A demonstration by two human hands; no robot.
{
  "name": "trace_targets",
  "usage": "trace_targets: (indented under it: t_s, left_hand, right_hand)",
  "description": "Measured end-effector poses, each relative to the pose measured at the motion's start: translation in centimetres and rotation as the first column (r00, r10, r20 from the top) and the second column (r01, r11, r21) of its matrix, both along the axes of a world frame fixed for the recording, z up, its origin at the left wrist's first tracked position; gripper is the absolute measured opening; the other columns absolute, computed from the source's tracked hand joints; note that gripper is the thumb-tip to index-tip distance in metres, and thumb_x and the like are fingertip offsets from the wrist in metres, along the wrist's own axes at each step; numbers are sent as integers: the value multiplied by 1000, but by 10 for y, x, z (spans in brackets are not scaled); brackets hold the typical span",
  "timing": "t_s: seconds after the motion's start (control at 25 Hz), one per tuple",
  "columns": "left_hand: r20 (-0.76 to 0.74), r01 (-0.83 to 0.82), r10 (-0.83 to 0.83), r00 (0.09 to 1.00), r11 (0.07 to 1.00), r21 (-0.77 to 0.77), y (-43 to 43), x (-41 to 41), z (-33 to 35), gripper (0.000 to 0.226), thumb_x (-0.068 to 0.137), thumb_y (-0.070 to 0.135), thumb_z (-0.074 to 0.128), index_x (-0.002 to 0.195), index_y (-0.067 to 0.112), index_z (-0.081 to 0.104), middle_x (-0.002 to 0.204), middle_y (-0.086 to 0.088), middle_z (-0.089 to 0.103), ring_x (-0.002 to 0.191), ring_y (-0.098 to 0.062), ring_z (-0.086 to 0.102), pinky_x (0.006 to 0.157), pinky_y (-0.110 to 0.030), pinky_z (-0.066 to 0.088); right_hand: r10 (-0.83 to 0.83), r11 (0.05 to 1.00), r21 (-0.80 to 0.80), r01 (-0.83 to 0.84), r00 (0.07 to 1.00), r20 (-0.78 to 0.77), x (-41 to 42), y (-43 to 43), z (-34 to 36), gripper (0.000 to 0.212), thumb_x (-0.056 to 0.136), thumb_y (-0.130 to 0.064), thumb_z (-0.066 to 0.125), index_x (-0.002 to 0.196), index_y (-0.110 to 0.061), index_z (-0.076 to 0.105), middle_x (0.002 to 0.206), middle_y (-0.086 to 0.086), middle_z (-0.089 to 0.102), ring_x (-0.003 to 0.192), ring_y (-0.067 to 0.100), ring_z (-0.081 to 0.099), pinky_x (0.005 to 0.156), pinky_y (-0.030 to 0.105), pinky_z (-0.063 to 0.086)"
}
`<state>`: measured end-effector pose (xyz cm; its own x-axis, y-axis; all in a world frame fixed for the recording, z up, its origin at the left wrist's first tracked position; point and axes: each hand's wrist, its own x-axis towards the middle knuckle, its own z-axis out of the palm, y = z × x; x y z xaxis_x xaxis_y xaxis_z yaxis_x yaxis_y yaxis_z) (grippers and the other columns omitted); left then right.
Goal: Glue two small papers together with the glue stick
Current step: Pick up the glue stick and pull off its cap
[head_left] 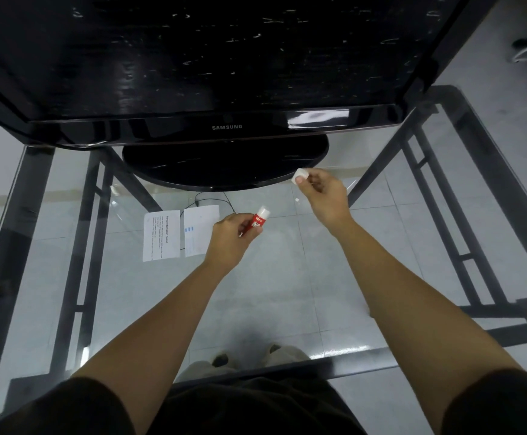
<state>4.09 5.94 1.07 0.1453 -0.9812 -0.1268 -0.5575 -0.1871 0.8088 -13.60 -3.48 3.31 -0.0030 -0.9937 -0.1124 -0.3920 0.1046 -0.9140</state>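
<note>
My left hand (pixel 229 238) grips a red glue stick (pixel 257 221) with its white tip uncovered, pointing up and right above the glass table (pixel 287 277). My right hand (pixel 322 191) is raised to the right, pinching the white cap (pixel 300 175) between thumb and fingers. Two small white papers lie side by side on the glass just left of my left hand: a printed one (pixel 161 235) and a nearly blank one (pixel 198 229) with a small blue mark.
A black Samsung monitor (pixel 224 127) on a round base (pixel 224 166) stands at the table's far side, close behind the cap. A thin cable (pixel 212 200) runs near the papers. The black metal frame (pixel 77 246) shows through the glass. My feet are visible below.
</note>
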Motion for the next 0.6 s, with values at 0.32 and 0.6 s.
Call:
trace_targets:
  t_s: [0.32,0.6]
  left_hand:
    - [25,16,-16,1000,1000,-20,-2,13,4,33,83,23,67,113,10,63,104,-7,66,85,-13,58,70,-7,39]
    - [27,2,-1,1000,1000,-17,-5,16,3,33,82,25,68,112,12,63,102,-5,66,83,-10,57,67,-3,37]
  right_hand:
    - [100,994,53,-91,969,-227,4,-2,-50,26,84,-18,67,108,-9,62,114,8,62,101,19,59,82,21,43]
    - [170,985,41,-167,905,-389,10,-4,-67,37,86,-16,65,121,-9,56,119,11,61,108,24,57,91,28,43]
